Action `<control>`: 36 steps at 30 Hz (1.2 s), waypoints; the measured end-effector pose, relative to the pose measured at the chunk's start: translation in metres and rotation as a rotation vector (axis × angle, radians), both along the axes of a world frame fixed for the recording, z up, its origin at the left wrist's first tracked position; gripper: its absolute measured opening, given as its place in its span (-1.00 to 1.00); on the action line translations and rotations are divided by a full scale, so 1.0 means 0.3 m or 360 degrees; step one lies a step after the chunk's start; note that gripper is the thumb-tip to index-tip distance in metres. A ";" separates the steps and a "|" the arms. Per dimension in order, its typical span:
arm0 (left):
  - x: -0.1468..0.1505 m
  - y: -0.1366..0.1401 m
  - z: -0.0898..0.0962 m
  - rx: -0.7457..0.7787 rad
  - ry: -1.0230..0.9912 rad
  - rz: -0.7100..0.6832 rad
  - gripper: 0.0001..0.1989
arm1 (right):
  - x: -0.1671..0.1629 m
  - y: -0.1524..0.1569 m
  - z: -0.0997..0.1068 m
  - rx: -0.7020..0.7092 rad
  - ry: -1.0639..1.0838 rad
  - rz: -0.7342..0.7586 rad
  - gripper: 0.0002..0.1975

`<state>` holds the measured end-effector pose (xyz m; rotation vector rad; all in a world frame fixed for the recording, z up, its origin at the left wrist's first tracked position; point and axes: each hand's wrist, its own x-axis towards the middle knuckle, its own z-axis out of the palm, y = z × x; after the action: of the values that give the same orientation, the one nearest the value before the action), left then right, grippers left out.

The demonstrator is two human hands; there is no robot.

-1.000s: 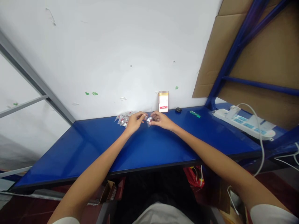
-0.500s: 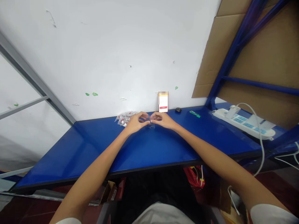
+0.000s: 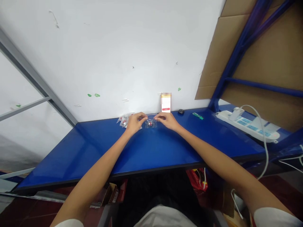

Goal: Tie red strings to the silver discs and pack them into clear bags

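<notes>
Between my hands hangs a small clear plastic bag [image 3: 151,124] with a round silver-and-red item inside, just over the blue table [image 3: 146,148]. My left hand [image 3: 136,122] pinches the bag's upper left corner between thumb and fingers. The upper right corner is pinched by my right hand [image 3: 167,119]. Beside and partly behind my left hand lies a pile of similar bagged silver items [image 3: 123,121] with red marks. What exactly the silver item is, I cannot make out.
A phone [image 3: 166,102] with a lit screen leans on the white wall. To its right lie a small black object [image 3: 181,111] and a green strip [image 3: 198,116]. A white power strip [image 3: 248,124] with a plugged-in cable lies at the right, by a blue metal frame [image 3: 236,60].
My hands have moved a little apart. The bag, mostly hidden between my fingers before, is now spread and shows the silver item inside.
</notes>
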<state>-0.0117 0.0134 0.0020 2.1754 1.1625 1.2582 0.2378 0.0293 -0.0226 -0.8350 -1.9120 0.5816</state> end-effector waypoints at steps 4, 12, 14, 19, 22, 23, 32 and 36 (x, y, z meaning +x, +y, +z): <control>-0.012 -0.012 0.032 -0.0078 0.0175 -0.0152 -0.86 | 0.012 -0.010 0.011 0.0065 -0.0102 0.0076 -0.75; -0.016 -0.017 0.014 -0.0415 0.0246 -0.0445 -0.75 | 0.012 -0.028 0.024 -0.0041 -0.0231 0.0208 -0.70; -0.015 -0.017 0.007 -0.0460 0.0296 -0.0447 -0.74 | 0.010 -0.026 0.020 -0.0056 -0.0257 0.0213 -0.68; -0.018 -0.031 0.032 -0.0485 0.0374 -0.0498 -0.73 | 0.027 -0.046 0.049 -0.0117 -0.0435 0.0362 -0.70; -0.028 -0.048 0.069 -0.0496 0.0442 -0.0659 -0.69 | 0.043 -0.063 0.079 -0.0172 -0.0614 0.0546 -0.66; -0.032 -0.053 0.079 -0.0491 0.0491 -0.0707 -0.66 | 0.047 -0.065 0.085 -0.0164 -0.0672 0.0585 -0.65; -0.026 -0.037 0.028 -0.0424 0.0745 -0.0613 -0.70 | 0.037 -0.041 0.049 -0.0136 -0.0838 0.0536 -0.81; -0.022 -0.026 0.004 -0.0396 0.0782 -0.0577 -0.77 | 0.029 -0.047 0.042 -0.0145 -0.0871 0.0527 -0.90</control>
<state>-0.0183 0.0056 0.0033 2.4211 0.9594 0.4163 0.2464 0.0153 -0.0099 -0.7932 -2.5708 0.6911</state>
